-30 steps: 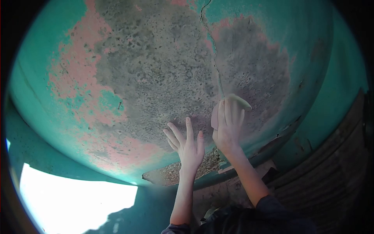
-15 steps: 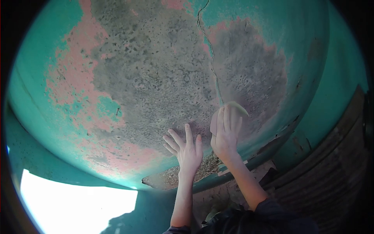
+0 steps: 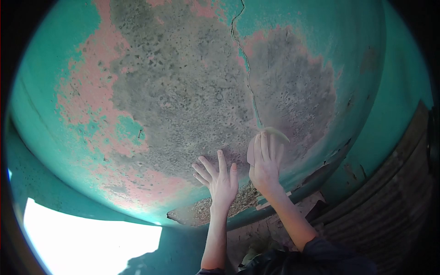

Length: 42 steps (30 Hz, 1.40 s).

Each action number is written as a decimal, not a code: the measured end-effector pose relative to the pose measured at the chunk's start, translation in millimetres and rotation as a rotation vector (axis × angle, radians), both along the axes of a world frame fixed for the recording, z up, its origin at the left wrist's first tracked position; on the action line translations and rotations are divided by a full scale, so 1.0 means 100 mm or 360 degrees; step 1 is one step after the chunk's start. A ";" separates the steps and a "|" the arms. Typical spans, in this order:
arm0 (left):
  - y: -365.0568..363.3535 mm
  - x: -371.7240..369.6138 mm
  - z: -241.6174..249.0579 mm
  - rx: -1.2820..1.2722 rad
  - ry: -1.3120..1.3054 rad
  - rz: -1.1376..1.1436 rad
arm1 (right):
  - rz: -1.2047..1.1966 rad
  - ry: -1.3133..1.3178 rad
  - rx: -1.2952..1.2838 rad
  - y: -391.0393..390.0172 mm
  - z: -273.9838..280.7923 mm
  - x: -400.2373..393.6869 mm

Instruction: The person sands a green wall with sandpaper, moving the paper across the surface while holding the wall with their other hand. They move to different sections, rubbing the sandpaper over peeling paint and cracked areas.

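Before me is a wall (image 3: 188, 87) whose teal paint has worn away to pink and rough grey patches. My left hand (image 3: 222, 183) is open, its dusty fingers spread against the lower grey patch, with nothing held. Close by on the right, my right hand (image 3: 266, 174) presses a bent sheet of what looks like sandpaper (image 3: 277, 134) to the wall. Its pale edge curls up past my fingertips, and my palm and fingers hide much of it. A thin crack (image 3: 250, 82) runs down the surface to just above these fingers.
Below the hands, the wall's lower edge is broken, showing coarse rubble (image 3: 195, 213). A bright opening (image 3: 87, 238) is at lower left. Dark corrugated sheeting (image 3: 389, 197) slopes along the lower right.
My right hand and the sheet have slid slightly down the wall, and the sheet's pale edge curls differently. The left hand stays spread in nearly the same place.
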<state>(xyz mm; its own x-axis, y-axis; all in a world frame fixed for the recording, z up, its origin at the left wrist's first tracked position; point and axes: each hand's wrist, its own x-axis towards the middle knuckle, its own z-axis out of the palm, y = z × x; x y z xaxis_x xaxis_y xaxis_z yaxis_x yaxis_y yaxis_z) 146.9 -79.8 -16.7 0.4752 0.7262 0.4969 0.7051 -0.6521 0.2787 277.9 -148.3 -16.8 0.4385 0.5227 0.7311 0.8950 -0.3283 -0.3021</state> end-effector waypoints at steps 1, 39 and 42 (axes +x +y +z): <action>-0.01 0.00 0.00 -0.0009 0.0008 0.0007 | -0.0006 0.0001 -0.0001 0.01 0.02 0.02; 0.04 -0.02 -0.07 -0.0024 0.0041 0.0077 | 0.0189 -0.0155 0.0065 -0.05 -0.02 0.13; 0.05 -0.06 -0.08 -0.0030 0.0059 0.0058 | 0.0180 -0.0132 -0.0008 -0.05 -0.02 0.08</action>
<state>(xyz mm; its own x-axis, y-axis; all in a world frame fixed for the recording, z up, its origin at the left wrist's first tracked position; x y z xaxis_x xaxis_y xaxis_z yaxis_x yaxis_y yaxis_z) 140.5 -75.3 -25.2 0.4658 0.7526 0.4654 0.7385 -0.6204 0.2641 286.2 -153.1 -19.1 0.3150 0.5691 0.7596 0.9481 -0.2253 -0.2243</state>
